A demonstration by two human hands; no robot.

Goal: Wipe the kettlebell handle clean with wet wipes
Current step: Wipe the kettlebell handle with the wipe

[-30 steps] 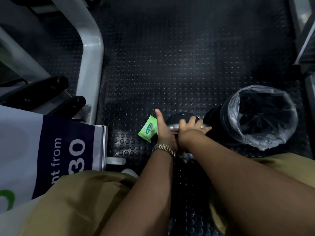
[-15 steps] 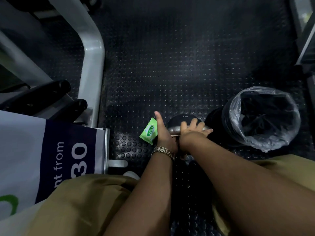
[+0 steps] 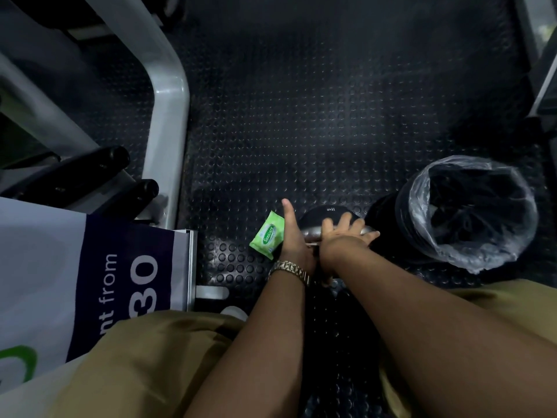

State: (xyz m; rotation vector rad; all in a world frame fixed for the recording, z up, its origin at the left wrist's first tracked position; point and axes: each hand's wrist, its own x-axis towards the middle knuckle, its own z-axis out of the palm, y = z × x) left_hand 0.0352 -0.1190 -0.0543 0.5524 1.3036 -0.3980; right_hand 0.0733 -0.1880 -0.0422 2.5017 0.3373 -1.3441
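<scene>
Kettlebell (image 3: 330,214) sits on the studded rubber floor (image 3: 316,116), low centre of view, just left of a black bin (image 3: 388,227) lined with a clear plastic bag (image 3: 470,260). Its steel handle (image 3: 312,235) runs left to right and is mostly covered by both hands.

Right grip (image 3: 346,235): fingers straight and spread, laid flat across the handle, pressing down, not curled round it. Left grip (image 3: 297,242): thumb (image 3: 287,208) sticks straight out, hand is against the handle's left end, and the fingers are hidden under the palm, so can't tell if it's closed on anything. Gold watch (image 3: 289,270) on the left wrist.

Green wet wipes pack (image 3: 267,233) lies on the floor just beside the left grip, touching or nearly so. No loose wipe clearly seen. A pale sliver shows between the hands and could be one under the right palm, but it's too small to call.

Step in hand looks like rubbing along the handle, probably mid-task. To do it well:
- The left grip should only steady the bell so it doesn't rock.
- The right grip should wrap the wipe round the bar; a flat press likely reaches only the top face.
- Stroke end to end, then twist around the bar to catch the underside and the curved corners where it meets the ball.
- Refold the wipe to a fresh side.

Wet steel may be slippery, so no lifting. The bin is near on the right for the used wipe.
</scene>
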